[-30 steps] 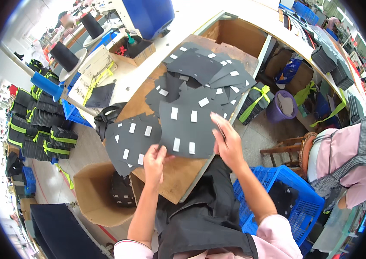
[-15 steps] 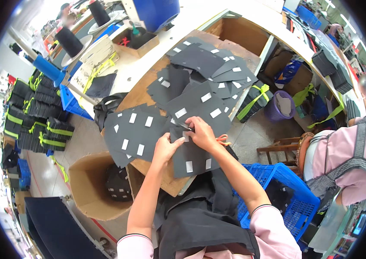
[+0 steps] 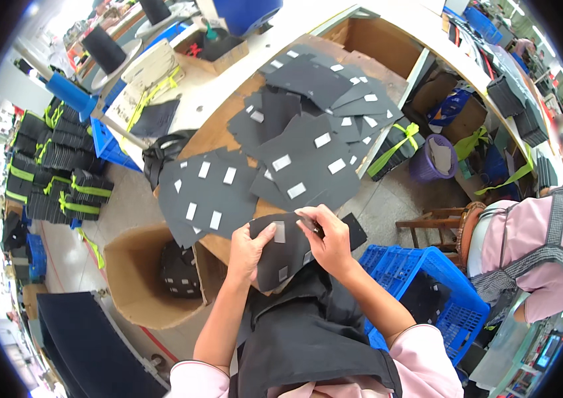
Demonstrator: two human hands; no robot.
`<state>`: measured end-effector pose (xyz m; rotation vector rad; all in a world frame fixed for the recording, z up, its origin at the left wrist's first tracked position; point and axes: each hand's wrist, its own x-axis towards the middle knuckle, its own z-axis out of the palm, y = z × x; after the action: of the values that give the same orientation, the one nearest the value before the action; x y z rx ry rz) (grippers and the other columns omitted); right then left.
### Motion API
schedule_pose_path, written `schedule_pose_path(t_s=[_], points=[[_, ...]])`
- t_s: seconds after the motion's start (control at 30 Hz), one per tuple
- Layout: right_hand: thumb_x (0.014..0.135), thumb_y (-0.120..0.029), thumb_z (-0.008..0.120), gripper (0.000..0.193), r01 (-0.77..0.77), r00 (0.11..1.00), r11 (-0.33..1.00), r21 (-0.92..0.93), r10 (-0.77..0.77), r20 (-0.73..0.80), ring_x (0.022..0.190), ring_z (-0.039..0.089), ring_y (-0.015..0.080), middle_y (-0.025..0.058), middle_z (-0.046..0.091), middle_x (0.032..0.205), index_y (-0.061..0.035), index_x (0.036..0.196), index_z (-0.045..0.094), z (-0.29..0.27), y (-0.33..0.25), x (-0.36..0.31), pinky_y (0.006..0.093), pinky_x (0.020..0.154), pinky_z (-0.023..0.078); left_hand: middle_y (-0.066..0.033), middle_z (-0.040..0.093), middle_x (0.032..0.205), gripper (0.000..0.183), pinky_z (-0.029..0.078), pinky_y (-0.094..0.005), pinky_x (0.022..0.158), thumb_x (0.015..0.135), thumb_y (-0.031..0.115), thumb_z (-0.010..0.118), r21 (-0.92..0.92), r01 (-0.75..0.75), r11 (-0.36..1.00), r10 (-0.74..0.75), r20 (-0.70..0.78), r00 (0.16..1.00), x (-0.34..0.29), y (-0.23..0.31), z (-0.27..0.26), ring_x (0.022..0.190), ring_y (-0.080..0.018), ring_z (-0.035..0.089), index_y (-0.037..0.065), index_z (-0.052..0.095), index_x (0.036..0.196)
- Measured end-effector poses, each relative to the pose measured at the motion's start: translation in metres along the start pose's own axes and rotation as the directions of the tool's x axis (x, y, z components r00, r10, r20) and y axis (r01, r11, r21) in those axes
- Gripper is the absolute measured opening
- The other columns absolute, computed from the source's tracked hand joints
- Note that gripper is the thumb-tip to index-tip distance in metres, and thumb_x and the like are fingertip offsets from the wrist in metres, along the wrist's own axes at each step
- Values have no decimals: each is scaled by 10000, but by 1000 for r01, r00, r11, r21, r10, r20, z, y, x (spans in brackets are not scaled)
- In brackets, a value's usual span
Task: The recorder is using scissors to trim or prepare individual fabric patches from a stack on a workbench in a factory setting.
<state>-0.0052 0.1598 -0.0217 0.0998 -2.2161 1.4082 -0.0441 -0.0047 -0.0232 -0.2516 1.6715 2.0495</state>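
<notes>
A dark grey fabric piece with white rectangular patches is held up close to my body, above my apron. My left hand grips its left edge, thumb on top beside a patch. At the piece's upper right, my right hand is closed round a small dark metal tool that looks like thread snips; the fingers hide most of it. Just beyond my hands, a pile of similar dark grey pieces lies on the wooden board. Another patched stack fans out to the left.
An open cardboard box with dark pieces inside stands at lower left. A blue plastic crate is on my right, near a wooden stool and a seated person in pink. A purple bin stands under the table.
Both hands have drawn toward my body, the left one lifting the fabric piece off the pile. The piece is now bent and tilted, and the patched piece beneath shows fully.
</notes>
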Motion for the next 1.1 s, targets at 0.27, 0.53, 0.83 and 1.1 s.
schedule_pose_path(t_s=[0.27, 0.53, 0.83, 1.1], points=[[695, -37, 696, 318, 40, 975, 968, -246, 15, 220, 620, 589, 239, 103, 565, 858, -69, 987, 573, -25, -26, -25, 313, 524, 473, -70, 638, 862, 209, 502, -252, 646, 827, 140, 663, -150, 138, 979, -121, 112, 986, -31, 5, 1, 721, -108, 599, -16, 603, 953], [652, -31, 707, 299, 122, 964, 953, -276, -48, 261, 631, 585, 260, 99, 570, 793, -64, 934, 612, -26, -25, -30, 325, 541, 474, -67, 638, 868, 203, 500, -244, 645, 843, 134, 629, -52, 154, 987, -147, 119, 982, -39, 7, -1, 731, -108, 602, -27, 601, 962], [691, 40, 665, 253, -60, 991, 994, -92, 71, 117, 647, 569, 229, 108, 564, 794, -23, 930, 611, -29, -22, -31, 287, 563, 462, -31, 618, 835, 137, 469, -228, 663, 874, 120, 590, 91, 123, 988, -142, 246, 959, -36, 10, -4, 731, -80, 563, -9, 591, 918], [717, -55, 666, 155, -219, 863, 967, -131, 254, 436, 626, 458, 195, 75, 460, 729, -4, 831, 574, -41, 6, -6, 305, 554, 363, -52, 626, 870, 176, 488, -237, 699, 875, 122, 588, 74, 115, 991, -128, 220, 967, -38, 6, -5, 762, -99, 589, -28, 580, 965]])
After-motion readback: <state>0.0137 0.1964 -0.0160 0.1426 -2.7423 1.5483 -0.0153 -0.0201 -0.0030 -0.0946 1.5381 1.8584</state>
